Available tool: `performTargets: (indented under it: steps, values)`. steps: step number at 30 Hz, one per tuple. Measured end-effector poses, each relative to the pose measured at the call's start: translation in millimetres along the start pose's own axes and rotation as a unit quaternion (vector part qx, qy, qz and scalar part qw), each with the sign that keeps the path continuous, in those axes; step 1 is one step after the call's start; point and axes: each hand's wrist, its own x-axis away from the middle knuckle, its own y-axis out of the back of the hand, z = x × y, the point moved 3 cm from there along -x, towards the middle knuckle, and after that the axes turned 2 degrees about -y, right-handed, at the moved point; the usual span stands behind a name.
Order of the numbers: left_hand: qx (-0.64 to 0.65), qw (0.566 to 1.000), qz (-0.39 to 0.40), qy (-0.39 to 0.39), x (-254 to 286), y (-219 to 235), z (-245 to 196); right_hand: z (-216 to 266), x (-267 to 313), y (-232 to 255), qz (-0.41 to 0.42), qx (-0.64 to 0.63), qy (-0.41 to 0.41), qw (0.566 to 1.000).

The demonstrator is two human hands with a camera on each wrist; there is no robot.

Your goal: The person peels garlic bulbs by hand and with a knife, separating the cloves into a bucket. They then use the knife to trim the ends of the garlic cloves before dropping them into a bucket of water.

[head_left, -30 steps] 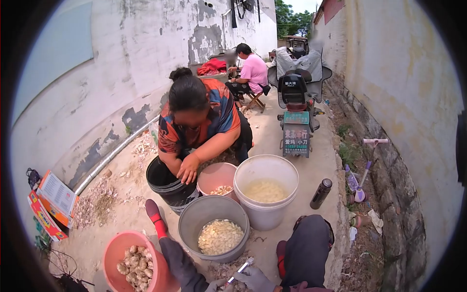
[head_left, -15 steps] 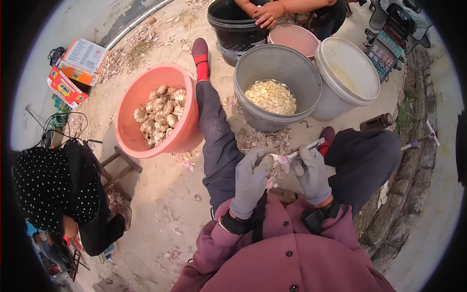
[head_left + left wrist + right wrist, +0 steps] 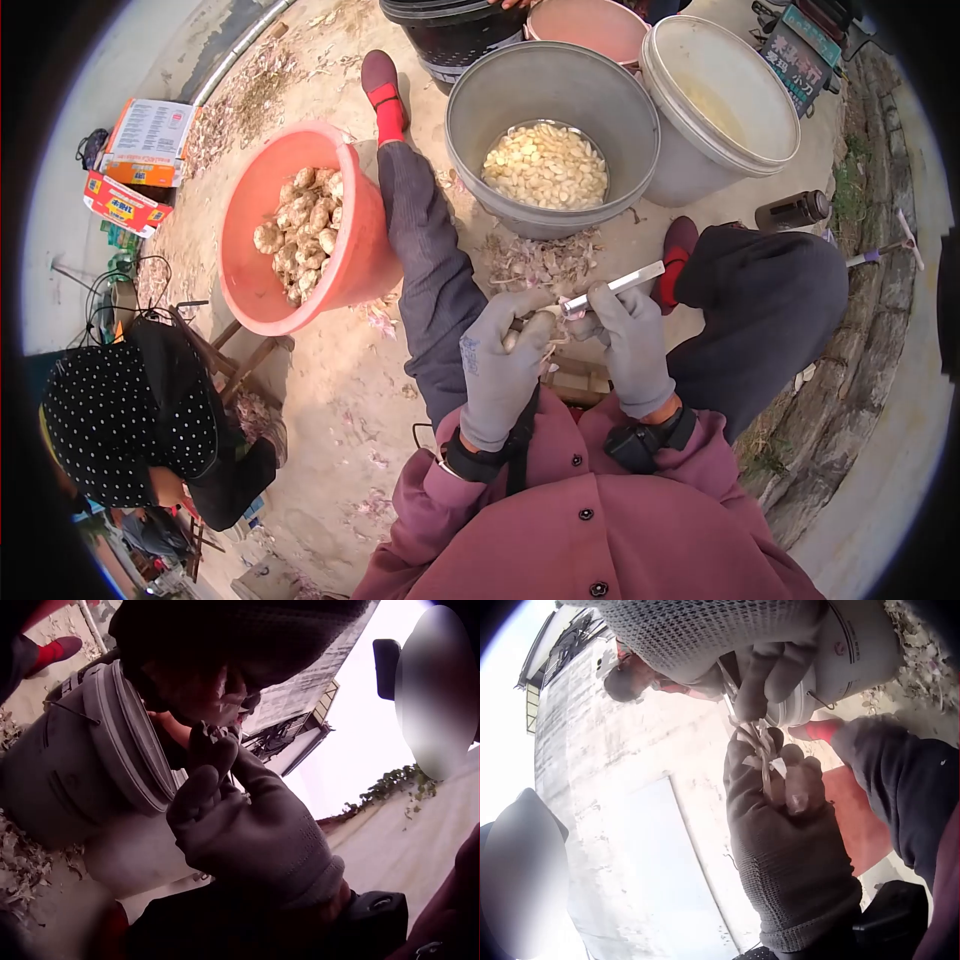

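Observation:
My gloved left hand (image 3: 497,365) is in front of the lap, its fingers curled around a piece of garlic (image 3: 511,341). In the right wrist view, a strip of garlic stem and papery skin (image 3: 765,772) sticks out between the left hand's fingers. Close beside it, my gloved right hand (image 3: 635,345) grips a slim, silver-white knife (image 3: 613,288) between thumb and fingers. The knife's near end lies right at the left fingertips. Dark shadow hides most of the garlic in the left wrist view.
A pink basin (image 3: 235,235) of garlic bulbs (image 3: 303,230) stands left. Ahead are a grey bucket (image 3: 470,110) of peeled cloves (image 3: 548,165), a white bucket (image 3: 690,150), a black bucket (image 3: 450,45) and a thermos (image 3: 792,212). Skins (image 3: 540,262) litter the ground. A person in dotted cloth (image 3: 130,410) sits left.
The head view has tipped down from the alley to the lap, bringing both hands fully into sight. Since half a second ago, the knife's near end has come closer to the left fingers.

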Motion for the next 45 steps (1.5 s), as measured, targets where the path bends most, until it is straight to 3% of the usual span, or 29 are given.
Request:
performTargets:
  steps: [3,5,6,8,17,18,20,21,23,24,26,28,32,35,37,39,41,45]
  values:
    - [0.008,1.0,0.012,0.01,-0.7,-3.0,4.8,-5.0,-0.4,6.3,-0.02,-0.009,-0.029,0.999]
    - [0.028,0.999,0.017,0.023,-1.4,-5.9,2.7,-12.8,-2.0,13.4,0.009,-0.033,-0.047,0.998]
    - [0.081,0.995,0.028,0.054,-1.5,-6.6,0.7,-14.3,-2.4,13.4,0.007,-0.032,-0.049,0.998]
    - [0.135,0.986,0.036,0.086,-1.2,-5.1,3.7,-15.7,-1.6,6.7,0.03,-0.216,-0.075,0.973]
    - [0.287,0.945,0.118,0.099,-3.3,1.0,23.9,-15.5,1.7,3.8,0.101,-0.258,-0.112,0.954]
    - [0.333,0.925,0.143,0.112,-3.1,1.6,26.2,-16.9,0.0,5.6,0.103,-0.257,-0.113,0.954]
    - [0.378,0.902,0.166,0.124,-2.0,0.6,26.4,-16.7,-0.9,0.0,0.171,-0.391,-0.136,0.894]
    - [0.344,0.918,0.158,0.117,-3.3,-2.8,25.2,-12.2,0.9,-3.8,0.172,-0.391,-0.137,0.894]
    - [0.31,0.933,0.15,0.108,-6.7,-4.6,16.7,0.0,2.8,-5.5,0.056,-0.324,-0.097,0.94]
    - [0.288,0.941,0.126,0.122,-7.4,-3.7,10.8,0.2,0.6,-5.0,0.056,-0.323,-0.097,0.94]
    - [0.267,0.948,0.102,0.137,-8.3,-1.4,10.5,5.3,-4.6,1.6,0.044,-0.137,0.033,0.989]
    - [0.146,0.985,0.042,0.08,-10.7,5.6,13.7,-1.0,-7.2,9.3,0.026,-0.102,0.041,0.994]
    - [0.103,0.986,0.081,0.105,-7.4,3.6,2.1,-2.2,-7.4,6.0,0.0,0.009,0.059,0.998]
    - [0.115,0.987,0.065,0.094,-5.9,3.0,8.0,-2.0,-8.2,-0.5,0.005,0.008,0.051,0.999]
    - [0.17,0.971,0.063,0.158,-4.8,2.8,7.1,-11.2,-11.1,5.9,0.014,-0.003,0.041,0.999]
    - [0.166,0.972,0.06,0.155,-5.8,4.2,15.3,-11.9,-11.7,4.2,0.023,-0.014,0.033,0.999]
    - [0.161,0.973,0.056,0.153,-6.3,7.6,20.7,-9.8,-8.9,-4.1,0.066,-0.12,0.003,0.991]
    - [0.192,0.966,0.082,0.154,-7.3,10.8,24.1,-15.9,-13.5,2.5,0.142,-0.093,-0.025,0.985]
